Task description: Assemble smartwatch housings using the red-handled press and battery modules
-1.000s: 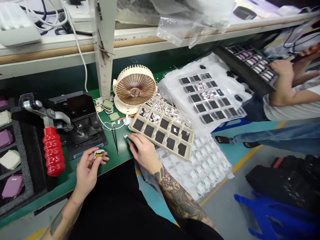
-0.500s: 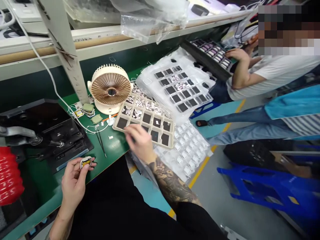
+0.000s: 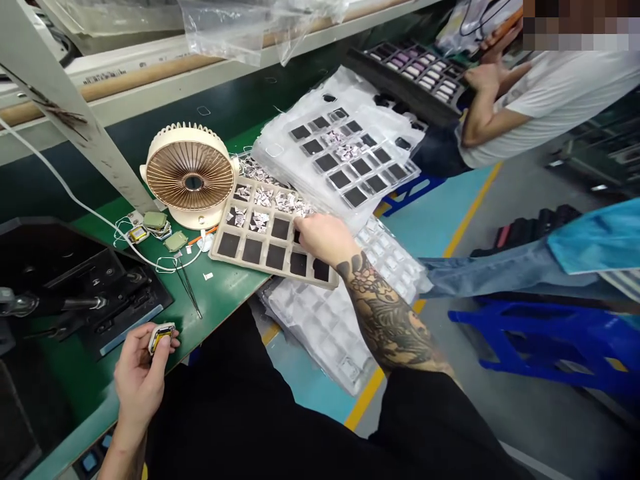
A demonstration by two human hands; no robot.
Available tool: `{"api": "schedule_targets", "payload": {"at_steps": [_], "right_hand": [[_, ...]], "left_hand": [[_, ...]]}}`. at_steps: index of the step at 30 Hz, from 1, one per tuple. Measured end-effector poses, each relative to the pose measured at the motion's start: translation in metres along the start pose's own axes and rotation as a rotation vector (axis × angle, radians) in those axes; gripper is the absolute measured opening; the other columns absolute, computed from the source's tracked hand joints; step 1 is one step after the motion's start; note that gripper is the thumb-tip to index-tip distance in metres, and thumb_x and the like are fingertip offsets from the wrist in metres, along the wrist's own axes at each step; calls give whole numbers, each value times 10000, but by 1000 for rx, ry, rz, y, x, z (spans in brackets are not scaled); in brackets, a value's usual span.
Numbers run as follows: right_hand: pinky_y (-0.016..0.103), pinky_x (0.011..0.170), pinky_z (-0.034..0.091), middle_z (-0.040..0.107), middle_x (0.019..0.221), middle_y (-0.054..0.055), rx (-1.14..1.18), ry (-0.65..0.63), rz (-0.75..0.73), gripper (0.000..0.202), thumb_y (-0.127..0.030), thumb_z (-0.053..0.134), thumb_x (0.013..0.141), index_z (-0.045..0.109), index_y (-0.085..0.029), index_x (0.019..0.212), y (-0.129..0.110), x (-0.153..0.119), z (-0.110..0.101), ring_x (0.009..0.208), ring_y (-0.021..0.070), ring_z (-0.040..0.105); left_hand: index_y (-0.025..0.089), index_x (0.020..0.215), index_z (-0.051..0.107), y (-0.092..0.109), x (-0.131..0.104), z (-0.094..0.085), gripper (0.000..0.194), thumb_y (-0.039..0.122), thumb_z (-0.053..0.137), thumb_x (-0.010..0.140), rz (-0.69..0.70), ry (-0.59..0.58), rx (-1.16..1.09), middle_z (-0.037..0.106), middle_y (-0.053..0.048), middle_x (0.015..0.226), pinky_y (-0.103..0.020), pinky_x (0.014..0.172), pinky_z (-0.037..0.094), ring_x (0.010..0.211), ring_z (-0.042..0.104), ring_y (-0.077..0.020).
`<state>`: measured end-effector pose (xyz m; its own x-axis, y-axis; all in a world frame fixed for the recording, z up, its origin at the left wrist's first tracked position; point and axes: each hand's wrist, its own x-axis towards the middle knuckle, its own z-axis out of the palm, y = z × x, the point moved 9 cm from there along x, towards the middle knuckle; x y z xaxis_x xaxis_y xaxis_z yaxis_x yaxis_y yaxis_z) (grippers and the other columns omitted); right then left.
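Near the table's front edge, my left hand (image 3: 143, 373) is closed around a smartwatch case (image 3: 162, 338), a small rounded-square shell whose open side shows a yellow part inside. My right hand (image 3: 327, 237) reaches over the beige compartment tray (image 3: 240, 261), its fingertips bent down into a dark-lined compartment right of the middle. Those fingertips are partly hidden, so what they pinch cannot be made out. Small white-and-pink pieces (image 3: 260, 222) fill several of the tray's back and left compartments; the front-row ones show bare dark bottoms. Between my hands, tweezers (image 3: 189, 290) lie on the green table.
A cream fan (image 3: 193, 180) stands behind the tray. Left are a black fixture (image 3: 100, 300), a white cable (image 3: 65, 183) and small green-grey parts (image 3: 155, 221). Clear plastic trays (image 3: 300, 160) are stacked at the right. A co-worker's arm (image 3: 483, 113) and a blue stool (image 3: 530, 347) lie beyond.
My right hand has moved right across the tray, from its front left edge to a compartment right of the middle. My left hand keeps hold of the watch case. The camera view has shifted.
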<state>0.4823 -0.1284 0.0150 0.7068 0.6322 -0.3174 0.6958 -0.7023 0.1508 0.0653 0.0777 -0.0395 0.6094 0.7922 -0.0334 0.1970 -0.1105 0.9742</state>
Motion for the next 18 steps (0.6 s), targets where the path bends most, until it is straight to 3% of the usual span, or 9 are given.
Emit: {"api": "schedule_targets", "payload": {"at_steps": [4, 11, 15, 18], "right_hand": [[348, 841, 480, 810, 1205, 184, 5, -10, 9, 342, -223, 488, 1076, 773, -169, 1258, 6, 0, -2, 1029, 296, 761], [372, 766, 380, 821, 1098, 200, -50, 54, 13, 327, -298, 501, 1045, 784, -176, 1156, 4, 3, 9, 923, 278, 736], [399, 736, 391, 829, 1033, 154, -40, 115, 46, 291, -365, 528, 1009, 777, -227, 1068, 14, 15, 20, 874, 304, 727], [427, 743, 454, 819, 922, 128, 48, 223, 88, 268, -383, 546, 951, 772, -240, 957, 25, 8, 15, 862, 326, 751]], "left_hand": [[200, 1219, 700, 1, 3, 4, 253, 348, 816, 1049, 11, -12, 19, 856, -62, 1016, -280, 731, 675, 810, 812, -183], [226, 1240, 771, 17, 2, 13, 191, 346, 762, 1093, 60, -43, 122, 806, -42, 993, -274, 731, 610, 776, 731, -156], [260, 1208, 851, 21, 5, 13, 182, 364, 763, 1088, 49, -18, 136, 820, -66, 1129, -279, 758, 600, 923, 748, -186], [263, 1219, 856, 24, 5, 14, 196, 362, 737, 1100, 68, -10, 103, 816, -75, 1166, -274, 750, 613, 975, 749, -196]]}}
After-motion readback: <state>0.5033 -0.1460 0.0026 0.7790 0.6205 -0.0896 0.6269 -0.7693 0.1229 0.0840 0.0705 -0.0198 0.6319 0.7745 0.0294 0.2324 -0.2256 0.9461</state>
